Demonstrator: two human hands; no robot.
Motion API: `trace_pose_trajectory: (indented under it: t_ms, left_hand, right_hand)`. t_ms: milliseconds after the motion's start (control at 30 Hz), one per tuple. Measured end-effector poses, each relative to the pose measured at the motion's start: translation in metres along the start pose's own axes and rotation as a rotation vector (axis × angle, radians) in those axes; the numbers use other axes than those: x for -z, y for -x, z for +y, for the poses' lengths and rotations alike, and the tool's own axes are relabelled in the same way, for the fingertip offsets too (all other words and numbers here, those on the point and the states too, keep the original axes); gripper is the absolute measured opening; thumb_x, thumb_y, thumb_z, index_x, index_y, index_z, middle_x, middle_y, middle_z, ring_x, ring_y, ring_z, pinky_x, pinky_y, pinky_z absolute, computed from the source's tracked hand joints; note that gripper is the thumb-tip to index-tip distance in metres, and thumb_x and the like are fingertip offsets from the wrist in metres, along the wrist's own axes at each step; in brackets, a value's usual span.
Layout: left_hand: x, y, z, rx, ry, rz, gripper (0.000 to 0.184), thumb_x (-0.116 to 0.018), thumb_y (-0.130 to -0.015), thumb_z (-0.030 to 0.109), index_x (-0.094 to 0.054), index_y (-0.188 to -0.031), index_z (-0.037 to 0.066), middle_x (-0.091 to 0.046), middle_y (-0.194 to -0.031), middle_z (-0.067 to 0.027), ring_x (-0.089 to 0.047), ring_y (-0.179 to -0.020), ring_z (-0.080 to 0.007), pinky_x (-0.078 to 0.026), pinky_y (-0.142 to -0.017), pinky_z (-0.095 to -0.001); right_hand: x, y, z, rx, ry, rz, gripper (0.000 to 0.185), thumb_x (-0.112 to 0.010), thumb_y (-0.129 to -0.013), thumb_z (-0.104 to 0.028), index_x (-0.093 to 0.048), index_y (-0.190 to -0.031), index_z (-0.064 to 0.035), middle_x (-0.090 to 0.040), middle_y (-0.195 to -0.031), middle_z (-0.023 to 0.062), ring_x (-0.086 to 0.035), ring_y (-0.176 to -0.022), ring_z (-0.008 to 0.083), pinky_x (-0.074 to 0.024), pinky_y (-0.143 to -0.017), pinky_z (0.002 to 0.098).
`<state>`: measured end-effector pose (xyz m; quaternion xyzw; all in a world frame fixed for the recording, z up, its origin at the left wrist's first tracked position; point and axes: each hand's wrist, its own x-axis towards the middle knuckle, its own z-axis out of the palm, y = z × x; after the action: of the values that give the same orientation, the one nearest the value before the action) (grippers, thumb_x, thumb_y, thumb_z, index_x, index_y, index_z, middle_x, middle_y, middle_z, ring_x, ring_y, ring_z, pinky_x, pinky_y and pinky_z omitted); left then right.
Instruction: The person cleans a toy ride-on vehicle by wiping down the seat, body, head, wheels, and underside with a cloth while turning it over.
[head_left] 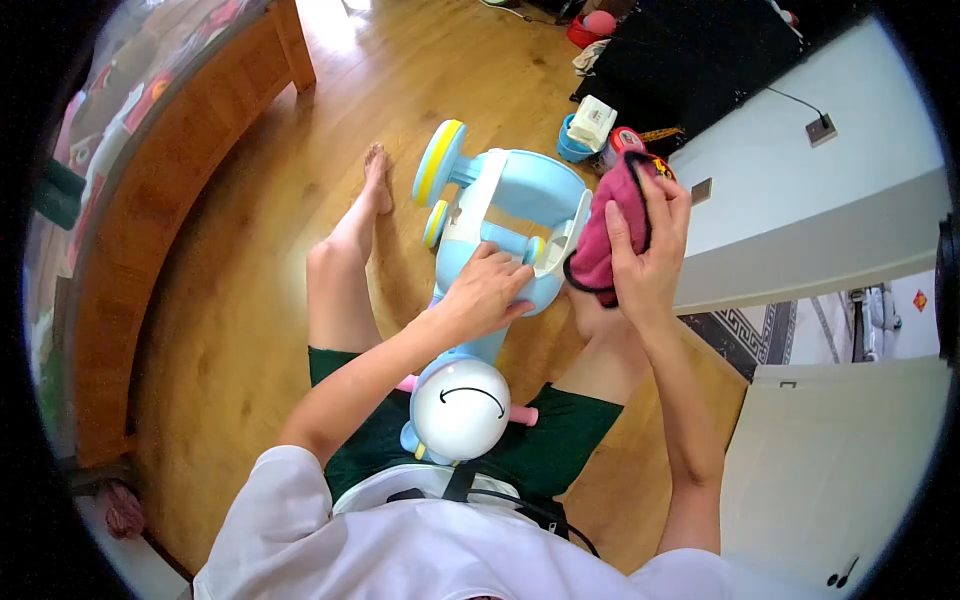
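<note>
A light blue and white child's ride-on toy (530, 190) with yellow-rimmed wheels lies tipped between my legs. Its round white head (460, 408), marked with a curved black line, rests near my lap between pink handles. My left hand (487, 288) lies on the blue body, its fingers curled over the surface below the seat part. In my right hand (645, 235) is a pink cloth (612, 225) with black edging, pinched between thumb and fingers to the right of the toy.
A curved wooden bed frame (180, 180) stands at the left. Beyond the toy are a blue bucket (574, 142) with a white packet (592, 122) and a red-lidded container (625, 140). A white cabinet (830, 450) is at the lower right.
</note>
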<state>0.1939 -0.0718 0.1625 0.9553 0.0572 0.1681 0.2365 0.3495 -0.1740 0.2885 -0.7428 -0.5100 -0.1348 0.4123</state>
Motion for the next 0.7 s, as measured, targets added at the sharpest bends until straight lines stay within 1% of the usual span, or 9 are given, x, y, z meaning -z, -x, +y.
trace_pose_trajectory:
  t_ms: [67,133,167,200,267,400,500,600,700]
  left_hand:
    - [-0.001,0.001,-0.001,-0.010,0.015,0.031,0.034,-0.073,-0.078,0.030,-0.058,-0.099,0.007,-0.063,-0.089,-0.0093,-0.059,-0.093,-0.0280,-0.039,-0.094,-0.0428]
    - [-0.003,0.002,-0.002,-0.013,0.023,0.059,0.035,-0.074,-0.077,0.030,-0.059,-0.099,0.007,-0.063,-0.089,-0.0098,-0.059,-0.093,-0.0284,-0.040,-0.094,-0.0427]
    - [-0.005,0.002,-0.003,-0.013,0.026,0.071,0.035,-0.074,-0.077,0.030,-0.060,-0.099,0.007,-0.063,-0.088,-0.0100,-0.059,-0.094,-0.0285,-0.040,-0.093,-0.0427]
    - [-0.006,0.003,-0.004,-0.014,0.028,0.082,0.036,-0.075,-0.076,0.030,-0.060,-0.099,0.007,-0.063,-0.088,-0.0102,-0.059,-0.094,-0.0286,-0.040,-0.093,-0.0428]
    - [-0.005,0.003,-0.003,-0.001,0.026,0.055,0.035,-0.075,-0.076,0.028,-0.060,-0.099,0.007,-0.063,-0.088,-0.0098,-0.059,-0.096,-0.0283,-0.040,-0.094,-0.0427]
    - [0.000,0.004,-0.001,0.000,0.074,0.043,0.033,-0.074,-0.077,0.023,-0.061,-0.102,0.006,-0.062,-0.097,-0.0127,-0.059,-0.099,-0.0294,-0.040,-0.096,-0.0427]
    - [0.006,0.001,0.001,-0.064,0.209,0.294,0.036,-0.072,-0.080,0.017,-0.059,-0.110,0.003,-0.058,-0.111,-0.0180,-0.057,-0.103,-0.0335,-0.040,-0.098,-0.0412]
    - [0.007,-0.001,0.000,0.071,0.399,0.349,0.038,-0.067,-0.087,0.014,-0.055,-0.121,0.001,-0.054,-0.123,-0.0181,-0.055,-0.112,-0.0308,-0.041,-0.101,-0.0392]
    - [-0.002,-0.009,0.010,0.453,0.991,0.304,0.034,-0.059,-0.095,0.015,-0.052,-0.126,0.004,-0.054,-0.127,-0.0130,-0.052,-0.119,-0.0243,-0.042,-0.103,-0.0389]
  right_hand:
    - [-0.007,-0.012,-0.010,0.084,0.054,-0.067,0.065,-0.073,-0.081,-0.026,-0.049,-0.137,-0.0050,-0.046,-0.128,0.0256,-0.050,-0.117,0.0396,-0.0405,-0.101,0.0429]
    - [-0.023,-0.013,0.000,0.036,0.098,-0.349,0.078,-0.076,-0.077,-0.029,-0.041,-0.142,-0.0038,-0.038,-0.139,0.0313,-0.044,-0.124,0.0439,-0.0382,-0.105,0.0439]
    - [-0.025,-0.014,0.005,0.069,0.218,-0.523,0.080,-0.077,-0.075,-0.028,-0.041,-0.143,-0.0055,-0.034,-0.142,0.0333,-0.043,-0.124,0.0459,-0.0374,-0.106,0.0451]
    - [-0.034,-0.009,0.017,0.148,0.331,-0.558,0.082,-0.079,-0.071,-0.022,-0.042,-0.143,-0.0071,-0.034,-0.143,0.0313,-0.043,-0.123,0.0473,-0.0381,-0.106,0.0452]
    - [-0.047,-0.011,0.021,0.182,0.319,-0.499,0.082,-0.080,-0.068,-0.012,-0.044,-0.142,-0.0080,-0.038,-0.143,0.0260,-0.045,-0.123,0.0437,-0.0393,-0.104,0.0452]
    - [-0.065,-0.017,0.037,0.161,0.231,-0.469,0.077,-0.077,-0.065,-0.002,-0.049,-0.137,-0.0063,-0.046,-0.140,0.0205,-0.049,-0.123,0.0388,-0.0415,-0.103,0.0443]
    - [-0.066,-0.016,0.048,0.138,0.095,-0.434,0.066,-0.071,-0.066,0.004,-0.055,-0.129,-0.0034,-0.055,-0.134,0.0192,-0.054,-0.120,0.0347,-0.0424,-0.103,0.0414]
    - [-0.059,-0.016,0.059,0.051,-0.100,-0.375,0.055,-0.063,-0.067,0.010,-0.061,-0.120,-0.0011,-0.060,-0.127,0.0178,-0.058,-0.118,0.0305,-0.0419,-0.104,0.0367]
    - [-0.037,-0.016,0.054,-0.055,-0.207,-0.307,0.050,-0.058,-0.067,0.012,-0.062,-0.115,0.0001,-0.063,-0.122,0.0153,-0.058,-0.117,0.0282,-0.0408,-0.104,0.0342]
